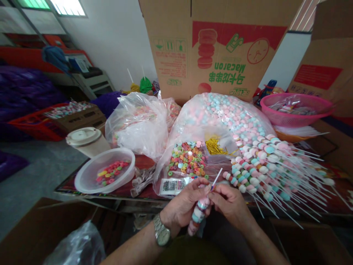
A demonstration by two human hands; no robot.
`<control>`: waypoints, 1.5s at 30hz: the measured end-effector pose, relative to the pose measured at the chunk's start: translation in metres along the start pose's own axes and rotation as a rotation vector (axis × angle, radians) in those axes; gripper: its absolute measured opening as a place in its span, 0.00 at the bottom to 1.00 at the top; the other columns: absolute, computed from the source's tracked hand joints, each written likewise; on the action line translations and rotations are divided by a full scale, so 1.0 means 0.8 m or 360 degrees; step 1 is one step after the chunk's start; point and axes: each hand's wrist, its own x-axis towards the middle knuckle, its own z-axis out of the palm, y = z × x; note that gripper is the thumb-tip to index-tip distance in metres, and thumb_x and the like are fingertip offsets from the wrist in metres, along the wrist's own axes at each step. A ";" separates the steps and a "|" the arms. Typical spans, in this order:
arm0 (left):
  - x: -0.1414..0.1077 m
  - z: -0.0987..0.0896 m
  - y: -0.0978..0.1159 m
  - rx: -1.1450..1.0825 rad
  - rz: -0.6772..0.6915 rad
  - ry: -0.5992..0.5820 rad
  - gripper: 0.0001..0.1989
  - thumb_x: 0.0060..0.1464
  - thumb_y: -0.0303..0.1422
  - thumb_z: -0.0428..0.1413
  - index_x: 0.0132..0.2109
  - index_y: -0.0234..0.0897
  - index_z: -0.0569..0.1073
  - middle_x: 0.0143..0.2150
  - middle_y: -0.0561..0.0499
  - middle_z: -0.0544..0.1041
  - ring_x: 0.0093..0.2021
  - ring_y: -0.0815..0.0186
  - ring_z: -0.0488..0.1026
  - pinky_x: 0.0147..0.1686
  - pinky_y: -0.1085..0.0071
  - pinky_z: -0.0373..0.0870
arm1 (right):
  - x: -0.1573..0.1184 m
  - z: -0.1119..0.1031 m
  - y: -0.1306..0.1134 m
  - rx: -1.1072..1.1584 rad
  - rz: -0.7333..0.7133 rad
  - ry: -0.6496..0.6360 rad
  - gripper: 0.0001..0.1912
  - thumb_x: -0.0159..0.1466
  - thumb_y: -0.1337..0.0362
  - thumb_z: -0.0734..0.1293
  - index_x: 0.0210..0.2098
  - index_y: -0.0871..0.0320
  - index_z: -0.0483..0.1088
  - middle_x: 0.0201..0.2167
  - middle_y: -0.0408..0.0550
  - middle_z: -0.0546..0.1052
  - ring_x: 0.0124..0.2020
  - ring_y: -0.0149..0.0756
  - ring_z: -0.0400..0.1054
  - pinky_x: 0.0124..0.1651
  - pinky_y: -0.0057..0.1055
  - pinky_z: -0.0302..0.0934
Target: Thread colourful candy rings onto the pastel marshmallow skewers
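Skewer [198,212]: clamped by fingers of left hand [182,202], pinched near stick [217,178] by right hand [231,201]. Pile [266,165]: laid at two o'clock.

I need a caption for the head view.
Left hand holds a candy skewer, right hand at its stick, piled skewers nearby.

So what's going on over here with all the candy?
A person's left hand holds a candy stick with its white end pointing up, and the right hand pinches at its neck, just above the sweets. More candy sticks lie piled to the right. Gold strips and colourful rings sit just ahead.
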 end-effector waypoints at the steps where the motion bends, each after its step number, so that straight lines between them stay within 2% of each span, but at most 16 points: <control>1: 0.000 0.002 0.000 0.0023 0.0074 0.0117 0.20 0.42 0.37 0.64 0.39 0.39 0.63 0.17 0.59 0.68 0.15 0.72 0.65 0.14 0.80 0.60 | 0.001 0.007 0.003 -0.0160 -0.0102 0.0143 0.14 0.65 0.63 0.59 0.23 0.58 0.65 0.18 0.41 0.69 0.20 0.29 0.63 0.23 0.24 0.56; 5: 0.000 0.010 -0.002 0.0318 0.0523 0.0489 0.21 0.43 0.38 0.64 0.40 0.39 0.63 0.23 0.59 0.70 0.22 0.72 0.68 0.25 0.76 0.66 | 0.008 0.014 0.004 -0.0966 -0.0757 0.0493 0.16 0.66 0.70 0.53 0.25 0.58 0.65 0.19 0.45 0.69 0.23 0.33 0.62 0.28 0.29 0.54; 7: -0.003 0.012 0.003 0.0534 0.0660 0.0609 0.26 0.43 0.40 0.64 0.47 0.40 0.64 0.33 0.54 0.74 0.30 0.69 0.72 0.31 0.74 0.67 | 0.009 0.009 -0.005 -0.1217 -0.0890 0.0646 0.15 0.66 0.72 0.54 0.25 0.58 0.64 0.19 0.46 0.67 0.23 0.34 0.61 0.28 0.31 0.53; 10: -0.020 0.011 0.032 0.0549 0.0261 0.0374 0.30 0.51 0.55 0.51 0.53 0.38 0.65 0.36 0.47 0.76 0.29 0.64 0.73 0.29 0.69 0.67 | 0.002 0.014 -0.015 -0.1245 -0.0941 0.0647 0.14 0.64 0.72 0.55 0.25 0.57 0.63 0.19 0.46 0.67 0.24 0.35 0.61 0.28 0.32 0.51; 12: -0.041 0.005 0.063 0.0351 0.0120 0.0064 0.37 0.51 0.62 0.38 0.52 0.37 0.67 0.29 0.48 0.76 0.23 0.64 0.71 0.26 0.67 0.67 | -0.003 0.026 -0.015 -0.1003 -0.0823 0.0423 0.14 0.64 0.71 0.54 0.24 0.57 0.62 0.19 0.45 0.67 0.22 0.33 0.60 0.26 0.31 0.49; 14: -0.064 -0.004 0.090 0.0243 0.0500 -0.0043 0.40 0.49 0.64 0.33 0.49 0.42 0.71 0.20 0.53 0.74 0.20 0.65 0.69 0.27 0.65 0.68 | -0.003 0.037 -0.010 -0.0653 -0.0490 0.0299 0.14 0.64 0.70 0.54 0.22 0.56 0.60 0.17 0.43 0.66 0.20 0.31 0.59 0.24 0.28 0.48; 15: -0.075 -0.009 0.098 0.0310 0.0536 -0.0146 0.42 0.47 0.66 0.32 0.44 0.41 0.75 0.15 0.54 0.71 0.17 0.65 0.67 0.26 0.65 0.68 | -0.002 0.041 -0.007 -0.0495 -0.0300 0.0316 0.14 0.64 0.69 0.54 0.22 0.56 0.59 0.17 0.42 0.65 0.19 0.30 0.59 0.23 0.27 0.48; 17: -0.087 -0.017 0.099 0.0685 0.0264 -0.0323 0.44 0.48 0.65 0.31 0.36 0.36 0.79 0.16 0.48 0.73 0.21 0.61 0.71 0.31 0.62 0.69 | 0.001 0.046 -0.007 -0.0234 -0.0032 0.0382 0.15 0.66 0.67 0.54 0.23 0.56 0.58 0.17 0.41 0.65 0.21 0.29 0.60 0.23 0.25 0.50; 19: -0.086 -0.019 0.082 0.0993 0.0035 -0.0218 0.36 0.54 0.58 0.39 0.35 0.33 0.79 0.28 0.45 0.79 0.32 0.59 0.74 0.42 0.62 0.68 | 0.000 0.051 -0.013 -0.0057 0.0019 0.0368 0.14 0.66 0.65 0.54 0.23 0.56 0.58 0.19 0.41 0.66 0.22 0.29 0.61 0.25 0.24 0.52; 23: -0.068 -0.004 0.038 0.0860 0.0084 0.0077 0.26 0.59 0.50 0.45 0.43 0.33 0.77 0.39 0.46 0.79 0.42 0.59 0.72 0.50 0.62 0.63 | -0.013 0.064 -0.033 0.0067 -0.0057 0.0313 0.11 0.64 0.66 0.56 0.25 0.57 0.61 0.21 0.42 0.67 0.24 0.30 0.62 0.28 0.26 0.54; 28: -0.071 0.019 0.033 0.0420 0.0147 0.0144 0.22 0.56 0.47 0.50 0.41 0.32 0.77 0.35 0.45 0.78 0.43 0.56 0.72 0.49 0.61 0.64 | -0.026 0.072 -0.044 0.0051 -0.0129 0.0257 0.08 0.63 0.68 0.57 0.29 0.57 0.63 0.24 0.43 0.69 0.26 0.31 0.63 0.30 0.27 0.54; 33: -0.091 0.008 0.061 0.0419 0.0697 0.0036 0.30 0.58 0.52 0.43 0.23 0.37 0.77 0.19 0.49 0.74 0.35 0.57 0.75 0.50 0.59 0.64 | -0.008 0.062 -0.032 0.0287 0.0137 0.0111 0.13 0.64 0.64 0.57 0.23 0.57 0.60 0.20 0.40 0.66 0.24 0.30 0.60 0.26 0.25 0.52; 35: -0.095 0.002 0.067 0.0827 0.0515 -0.0066 0.35 0.59 0.53 0.39 0.19 0.37 0.76 0.15 0.48 0.72 0.29 0.59 0.75 0.47 0.60 0.66 | -0.001 0.053 -0.027 0.0226 0.0255 0.0235 0.14 0.63 0.63 0.57 0.21 0.56 0.58 0.18 0.39 0.64 0.22 0.30 0.58 0.25 0.25 0.51; 38: -0.093 0.005 0.059 0.1270 0.0013 0.0024 0.29 0.59 0.50 0.43 0.31 0.34 0.79 0.26 0.47 0.78 0.29 0.61 0.74 0.40 0.65 0.69 | -0.004 0.047 -0.031 0.0156 0.0177 0.0415 0.12 0.64 0.63 0.56 0.24 0.56 0.59 0.19 0.40 0.64 0.23 0.30 0.59 0.27 0.26 0.52; 42: -0.074 0.019 0.033 0.1038 0.0165 0.0227 0.17 0.57 0.43 0.52 0.36 0.35 0.77 0.35 0.50 0.78 0.40 0.63 0.72 0.47 0.70 0.65 | -0.024 0.061 -0.041 0.0166 0.0005 0.0339 0.10 0.63 0.65 0.56 0.26 0.57 0.61 0.22 0.42 0.68 0.25 0.31 0.62 0.29 0.27 0.55; 45: -0.057 0.015 0.017 0.0825 0.0187 0.0247 0.13 0.54 0.41 0.55 0.33 0.34 0.75 0.30 0.50 0.76 0.32 0.65 0.71 0.38 0.71 0.67 | -0.032 0.062 -0.036 0.0349 0.0215 0.0136 0.10 0.63 0.63 0.57 0.27 0.57 0.64 0.19 0.41 0.67 0.23 0.31 0.64 0.27 0.26 0.58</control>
